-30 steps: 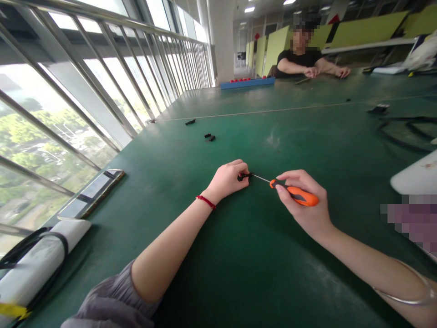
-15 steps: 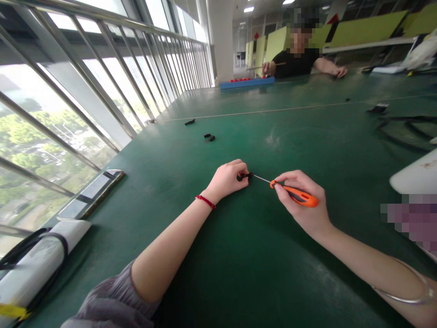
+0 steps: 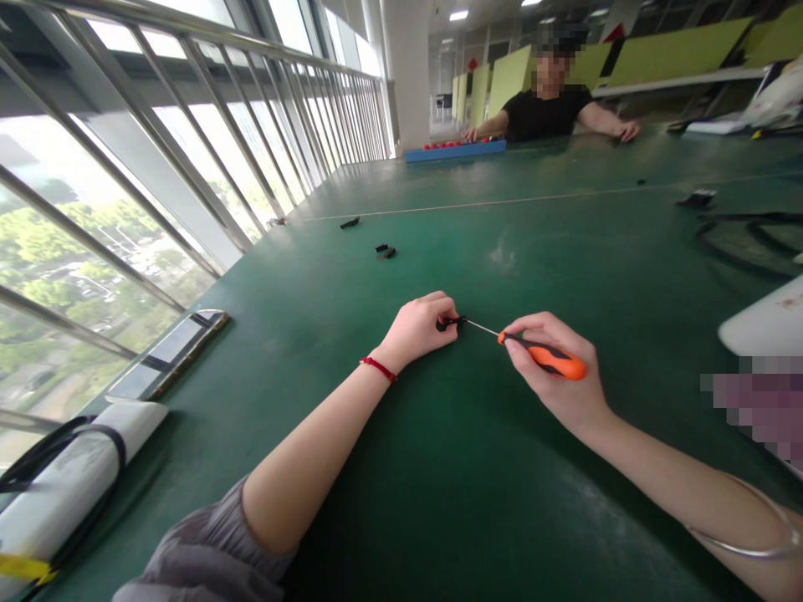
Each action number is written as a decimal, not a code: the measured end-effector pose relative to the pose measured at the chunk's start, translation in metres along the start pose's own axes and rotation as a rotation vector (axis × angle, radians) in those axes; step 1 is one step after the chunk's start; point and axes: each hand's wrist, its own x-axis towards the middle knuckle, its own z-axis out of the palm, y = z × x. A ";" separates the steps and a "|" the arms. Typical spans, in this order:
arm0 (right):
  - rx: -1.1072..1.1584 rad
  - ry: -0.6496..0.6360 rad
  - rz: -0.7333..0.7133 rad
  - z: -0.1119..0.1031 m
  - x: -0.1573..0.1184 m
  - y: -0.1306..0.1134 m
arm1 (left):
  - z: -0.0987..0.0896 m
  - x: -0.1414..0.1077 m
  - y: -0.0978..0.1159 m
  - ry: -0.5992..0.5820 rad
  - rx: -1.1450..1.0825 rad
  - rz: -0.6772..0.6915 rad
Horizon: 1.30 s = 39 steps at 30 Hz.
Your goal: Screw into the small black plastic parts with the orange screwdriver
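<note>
My left hand [image 3: 423, 323] rests on the green table and pinches a small black part [image 3: 449, 322], whose kind I cannot make out. Thumb and fingers cover much of that part. In my right hand [image 3: 561, 359] is an orange and black screwdriver [image 3: 549, 357], held by its handle with the fingers closed round it. The thin metal shaft points left, and its tip meets the right end of the black part; exact contact is too small to see. Beyond my hands lie small black pieces [image 3: 385, 251] and a longer black piece [image 3: 350, 222].
A blue rack [image 3: 455, 151] with red knobs stands at the far edge, near a seated person [image 3: 544, 113]. At left are a white bar with black cable [image 3: 81, 477] and a flat panel [image 3: 166, 355] beside the railing. Black cables [image 3: 746, 238] and a white object [image 3: 769, 322] lie right.
The person across the table has lowered a hand to the blue rack; the thin stick it held no longer shows. My hands, the screwdriver and the black part stay nearly in place.
</note>
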 end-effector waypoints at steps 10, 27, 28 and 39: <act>0.038 0.058 -0.048 0.001 0.001 0.002 | 0.000 0.000 0.000 -0.005 0.008 -0.010; -0.006 0.107 0.006 0.002 0.002 -0.002 | 0.001 0.000 0.000 0.005 -0.001 -0.027; -0.004 0.109 -0.002 0.002 0.002 -0.002 | 0.001 0.000 0.000 0.007 0.000 -0.024; 0.022 -0.001 0.030 0.000 0.001 -0.003 | -0.001 0.000 0.003 -0.017 0.025 -0.025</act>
